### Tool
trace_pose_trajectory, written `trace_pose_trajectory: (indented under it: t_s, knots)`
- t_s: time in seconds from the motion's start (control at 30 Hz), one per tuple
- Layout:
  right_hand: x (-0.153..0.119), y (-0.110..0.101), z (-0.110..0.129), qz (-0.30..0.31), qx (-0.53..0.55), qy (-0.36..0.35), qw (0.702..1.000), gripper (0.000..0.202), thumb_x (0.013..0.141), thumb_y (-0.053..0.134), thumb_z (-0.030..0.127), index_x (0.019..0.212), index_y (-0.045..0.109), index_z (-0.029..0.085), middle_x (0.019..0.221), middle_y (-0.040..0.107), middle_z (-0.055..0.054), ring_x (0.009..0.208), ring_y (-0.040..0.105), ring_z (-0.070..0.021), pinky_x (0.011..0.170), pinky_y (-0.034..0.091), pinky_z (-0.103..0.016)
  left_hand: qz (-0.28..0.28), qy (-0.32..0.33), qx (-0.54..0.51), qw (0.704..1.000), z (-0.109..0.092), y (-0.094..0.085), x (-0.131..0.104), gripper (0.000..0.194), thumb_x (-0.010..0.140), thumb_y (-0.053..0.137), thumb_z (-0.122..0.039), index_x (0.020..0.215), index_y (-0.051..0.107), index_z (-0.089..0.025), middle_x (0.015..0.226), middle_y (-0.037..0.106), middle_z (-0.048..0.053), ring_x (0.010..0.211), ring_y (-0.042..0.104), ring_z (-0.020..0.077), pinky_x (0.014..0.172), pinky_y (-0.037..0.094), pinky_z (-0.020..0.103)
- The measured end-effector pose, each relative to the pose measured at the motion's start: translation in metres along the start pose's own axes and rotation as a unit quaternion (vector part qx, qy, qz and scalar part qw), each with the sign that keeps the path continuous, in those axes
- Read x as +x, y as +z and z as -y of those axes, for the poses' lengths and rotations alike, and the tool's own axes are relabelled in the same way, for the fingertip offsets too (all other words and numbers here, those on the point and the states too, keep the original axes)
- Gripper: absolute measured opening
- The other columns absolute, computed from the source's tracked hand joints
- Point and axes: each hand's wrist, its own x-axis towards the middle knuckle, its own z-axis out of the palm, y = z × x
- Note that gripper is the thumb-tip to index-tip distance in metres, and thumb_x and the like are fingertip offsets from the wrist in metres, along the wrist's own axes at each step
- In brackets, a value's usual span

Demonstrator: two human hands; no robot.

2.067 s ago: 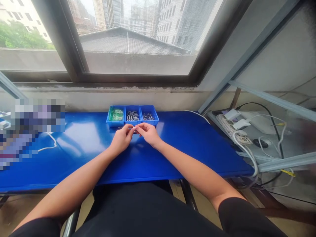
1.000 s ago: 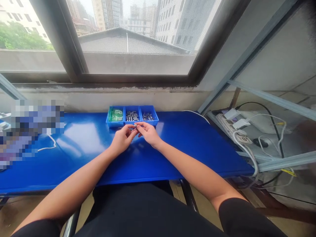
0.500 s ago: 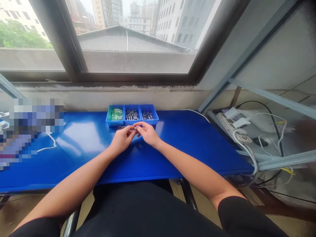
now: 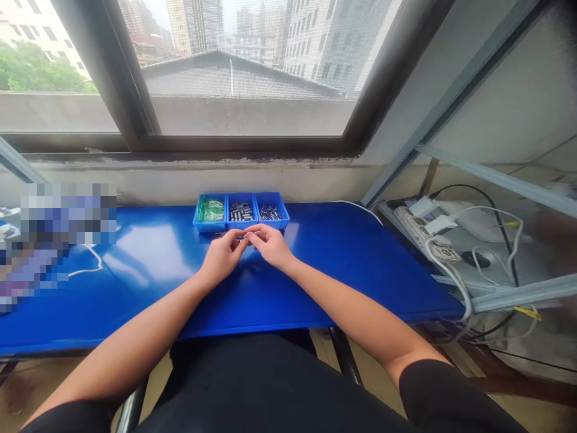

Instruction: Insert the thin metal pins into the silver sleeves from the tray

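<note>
My left hand point(image 4: 222, 255) and my right hand point(image 4: 271, 248) meet just in front of three joined blue bins, their fingertips touching. Both are closed in a pinch around a small silvery metal piece point(image 4: 242, 238), mostly hidden by the fingers, so its exact kind does not show. In the left bin point(image 4: 210, 228) lies a green plastic bag point(image 4: 211, 208) with pale pieces. Short grey metal cylinders point(image 4: 242, 211) fill the middle bin. The right bin point(image 4: 283, 221) holds thin, dark and shiny pin-like pieces point(image 4: 270, 213).
The blue table point(image 4: 356, 258) runs under a window point(image 4: 243, 143). On the right, a metal frame shelf carries a power strip point(image 4: 428, 231) with plugs and cables. A white cable point(image 4: 92, 255) and a blurred-out area point(image 4: 67, 222) lie at the left.
My right fingers have shifted slightly over the small metal piece, covering more of it. The hands stay in the same place, and the bins look unchanged.
</note>
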Motion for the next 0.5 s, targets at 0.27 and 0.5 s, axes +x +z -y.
trace_pose_trajectory:
  t_s: [0.27, 0.5]
  knots:
    - [0.0008, 0.0014, 0.0012, -0.031, 0.004, -0.001, 1.0, 0.031, 0.075, 0.066, 0.046, 0.09, 0.066, 0.018, 0.085, 0.071, -0.006, 0.079, 0.067, -0.0182, 0.064, 0.051, -0.029, 0.006, -0.012, -0.017, 1.0, -0.0037, -0.0026, 0.0001, 0.035, 0.092, 0.044, -0.047, 0.095, 0.064, -0.018, 0.061, 0.063, 0.0, 0.054, 0.058, 0.0132, 0.055, 0.042, 0.022]
    - [0.004, 0.0022, -0.002, -0.041, 0.045, 0.023, 0.998, 0.038, 0.07, 0.069, 0.053, 0.083, 0.066, 0.018, 0.074, 0.069, -0.004, 0.069, 0.064, -0.0166, 0.054, 0.048, -0.027, 0.01, -0.018, -0.021, 1.0, -0.0022, -0.0028, 0.0005, 0.033, 0.089, 0.05, -0.047, 0.103, 0.061, -0.019, 0.06, 0.061, -0.002, 0.052, 0.056, 0.0121, 0.054, 0.042, 0.022]
